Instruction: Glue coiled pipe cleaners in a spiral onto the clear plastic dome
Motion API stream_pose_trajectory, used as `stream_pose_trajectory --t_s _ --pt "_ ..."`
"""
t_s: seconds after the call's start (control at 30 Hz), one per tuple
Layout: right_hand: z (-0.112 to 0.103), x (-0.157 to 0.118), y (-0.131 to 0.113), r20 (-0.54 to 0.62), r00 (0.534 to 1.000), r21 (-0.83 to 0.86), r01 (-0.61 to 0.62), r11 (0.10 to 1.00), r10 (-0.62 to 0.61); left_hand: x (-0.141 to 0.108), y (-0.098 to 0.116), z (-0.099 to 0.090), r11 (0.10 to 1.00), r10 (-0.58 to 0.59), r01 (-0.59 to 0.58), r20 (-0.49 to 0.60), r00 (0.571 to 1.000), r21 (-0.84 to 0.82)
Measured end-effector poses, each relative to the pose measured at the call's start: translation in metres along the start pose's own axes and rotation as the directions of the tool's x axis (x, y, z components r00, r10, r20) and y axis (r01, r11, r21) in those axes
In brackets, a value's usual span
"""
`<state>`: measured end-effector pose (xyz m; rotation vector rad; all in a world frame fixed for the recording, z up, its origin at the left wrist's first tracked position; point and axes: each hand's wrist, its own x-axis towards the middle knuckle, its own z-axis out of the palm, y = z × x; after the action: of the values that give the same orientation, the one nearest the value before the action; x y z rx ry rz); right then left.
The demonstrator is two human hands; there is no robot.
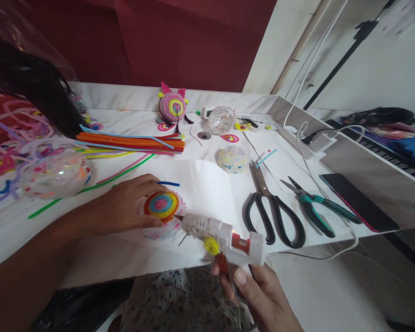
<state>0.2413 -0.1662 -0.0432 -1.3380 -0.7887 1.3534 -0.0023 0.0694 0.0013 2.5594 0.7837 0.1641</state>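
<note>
My right hand (256,293) is wrapped round the handle of a white hot glue gun (210,230). Its metal nozzle points left and reaches the edge of a coiled pipe-cleaner spiral (161,206), with rings of pink, blue, yellow and orange. The spiral lies on a clear speckled plastic dome (166,229). From the left, my left hand (124,203) grips the dome's side with thumb and fingers. A small yellow coil (211,246) shows against the glue gun's side. Just behind the dome is a short blue pipe cleaner (168,183) on white paper (207,184).
Scissors (263,184) and pliers (313,198) lie to the right, beside a phone (358,201). Orange pipe cleaners (131,142) are bundled behind my left hand. A pink eared ball figure (173,106) stands at the back. More speckled plastic pieces include a clear ball (222,120).
</note>
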Motion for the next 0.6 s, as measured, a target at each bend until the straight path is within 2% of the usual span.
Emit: stream_pose_trajectory --t_s 0.17,0.4,0.6 --pt "-0.001 -0.002 0.0 -0.008 1.0 -0.012 -0.007 1.0 0.007 -0.001 -0.009 0.002 0.998 0.05 -0.049 -0.033 0.998 0.024" --pt "-0.003 0.004 0.003 0.038 0.999 -0.027 0.006 1.0 -0.005 -0.002 -0.016 0.006 0.993 0.119 -0.116 -0.099 0.988 0.035" --pt "0.0 0.001 -0.001 0.032 0.999 -0.015 0.01 1.0 -0.009 -0.003 -0.01 0.0 0.997 0.078 -0.076 -0.061 0.995 0.026"
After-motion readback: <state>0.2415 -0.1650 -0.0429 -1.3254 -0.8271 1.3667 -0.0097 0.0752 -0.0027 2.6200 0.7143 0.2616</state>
